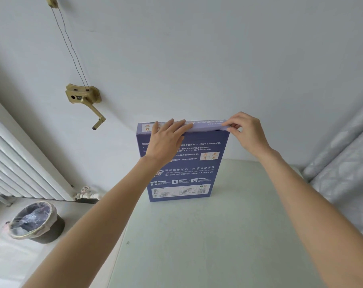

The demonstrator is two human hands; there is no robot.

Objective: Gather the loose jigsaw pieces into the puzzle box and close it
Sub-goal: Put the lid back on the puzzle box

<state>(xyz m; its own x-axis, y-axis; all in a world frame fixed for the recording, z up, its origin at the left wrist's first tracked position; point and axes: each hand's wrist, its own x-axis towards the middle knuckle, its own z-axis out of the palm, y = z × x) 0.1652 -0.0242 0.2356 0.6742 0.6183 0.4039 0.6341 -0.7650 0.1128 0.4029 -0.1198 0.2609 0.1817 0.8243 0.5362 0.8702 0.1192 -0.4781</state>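
Observation:
A purple puzzle box [187,173] stands upright on its narrow end at the far edge of the pale table [207,235], its printed back facing me. My left hand [166,140] lies flat with straight fingers pressing on the box's top flap [205,126]. My right hand [247,132] pinches the right end of that flap at the top right corner. A thin dark gap shows under the flap on the right side. No loose jigsaw pieces are visible on the table.
A white wall rises right behind the box, with a brass crank winch [83,98] and its cords to the left. A radiator [20,163] and a lined waste bin [35,221] stand on the floor at left. Quilted bedding [342,173] borders the table's right side.

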